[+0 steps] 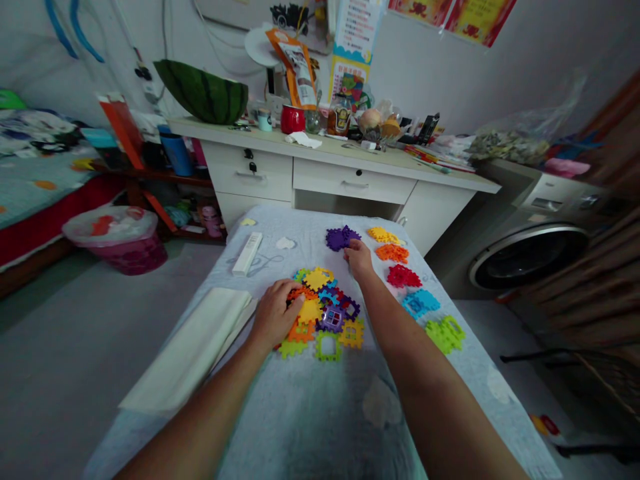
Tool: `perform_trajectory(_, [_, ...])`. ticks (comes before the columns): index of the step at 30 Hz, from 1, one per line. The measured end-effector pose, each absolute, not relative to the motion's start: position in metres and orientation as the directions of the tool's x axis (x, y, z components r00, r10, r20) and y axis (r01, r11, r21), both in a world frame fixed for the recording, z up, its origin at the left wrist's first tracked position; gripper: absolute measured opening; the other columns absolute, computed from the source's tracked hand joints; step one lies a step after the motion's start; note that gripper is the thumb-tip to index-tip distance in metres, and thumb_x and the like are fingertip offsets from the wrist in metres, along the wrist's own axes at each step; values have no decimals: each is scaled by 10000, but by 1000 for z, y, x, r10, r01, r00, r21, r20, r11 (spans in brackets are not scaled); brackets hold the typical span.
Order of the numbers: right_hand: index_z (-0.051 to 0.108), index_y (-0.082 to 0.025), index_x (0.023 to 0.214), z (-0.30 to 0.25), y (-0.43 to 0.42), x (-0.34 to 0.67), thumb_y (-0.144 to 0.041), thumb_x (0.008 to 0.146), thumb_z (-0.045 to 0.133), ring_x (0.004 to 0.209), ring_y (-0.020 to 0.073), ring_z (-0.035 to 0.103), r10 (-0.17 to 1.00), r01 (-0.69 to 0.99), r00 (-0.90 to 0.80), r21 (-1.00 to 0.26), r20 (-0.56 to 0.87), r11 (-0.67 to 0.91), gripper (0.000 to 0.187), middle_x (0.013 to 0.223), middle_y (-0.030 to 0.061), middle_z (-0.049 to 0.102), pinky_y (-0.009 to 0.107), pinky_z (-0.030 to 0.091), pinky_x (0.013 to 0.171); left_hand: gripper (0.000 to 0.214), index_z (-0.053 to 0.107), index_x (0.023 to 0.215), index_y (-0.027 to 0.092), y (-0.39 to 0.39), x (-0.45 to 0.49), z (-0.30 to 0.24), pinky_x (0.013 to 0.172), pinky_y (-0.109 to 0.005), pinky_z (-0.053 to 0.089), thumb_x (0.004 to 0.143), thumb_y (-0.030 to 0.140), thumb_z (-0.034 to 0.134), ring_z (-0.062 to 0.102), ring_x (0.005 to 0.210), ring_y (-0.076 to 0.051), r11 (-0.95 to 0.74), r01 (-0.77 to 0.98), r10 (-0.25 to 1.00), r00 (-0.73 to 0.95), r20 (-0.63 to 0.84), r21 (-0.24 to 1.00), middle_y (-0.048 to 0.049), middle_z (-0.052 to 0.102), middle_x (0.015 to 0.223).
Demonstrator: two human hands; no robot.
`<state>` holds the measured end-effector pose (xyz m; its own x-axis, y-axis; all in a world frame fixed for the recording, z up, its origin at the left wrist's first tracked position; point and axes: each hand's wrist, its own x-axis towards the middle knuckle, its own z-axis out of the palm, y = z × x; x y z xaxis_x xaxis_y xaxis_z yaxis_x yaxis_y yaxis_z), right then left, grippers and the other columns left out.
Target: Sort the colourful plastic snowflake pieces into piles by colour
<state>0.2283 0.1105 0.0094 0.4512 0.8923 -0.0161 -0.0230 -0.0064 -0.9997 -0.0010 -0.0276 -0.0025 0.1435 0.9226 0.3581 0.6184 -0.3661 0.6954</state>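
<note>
Touching mixed pieces (330, 319), half-open left hand (277, 312); purple pile (341, 237), bunched right hand (359, 259).

Pieces (332, 319) on tablecloth (320, 413), desk (320, 175) behind

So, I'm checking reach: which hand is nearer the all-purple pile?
Right. The right hand is at the near right edge of the all-purple pile; the left hand is farther off, at the mixed-colour pile.

there are six one-colour piles (403, 276), one mixed pile (311, 311).
</note>
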Motion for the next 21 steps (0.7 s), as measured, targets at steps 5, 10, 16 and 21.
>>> perform_trajectory(5, [596,-189,877,20,75,238,-224,607,599,644,94,548,946,42,322,-999,29,17,272,848,-10,612,222,454,583,241,628,1035,233,-29,-1,0,977,-414,457,871,361,505,589,1069,-234,-357,619,926,135,353,700,-56,642,1120])
perform_trajectory(10, [608,-185,801,45,34,243,-283,664,632,581,105,539,997,212,-69,-975,46,60,170,668,-28,602,222,411,550,240,636,1021,230,-29,-1,1,958,-395,470,865,360,509,598,1054,-227,-360,623,923,132,360,694,-53,647,1101])
perform_trajectory(16, [634,-191,727,58,-6,238,-231,689,699,547,97,478,901,580,-430,-781,-53,231,85,608,-43,579,218,326,518,234,631,1028,231,-28,-1,-1,970,-395,464,868,356,515,599,1055,-223,-367,616,920,133,368,697,-48,640,1100])
perform_trajectory(21, [626,-210,772,60,-18,234,-170,599,788,544,91,451,895,654,-445,-693,-27,304,240,607,-73,548,215,295,519,230,624,1033,233,-28,-1,-1,976,-393,458,869,353,517,595,1062,-222,-369,615,920,134,369,696,-48,637,1101])
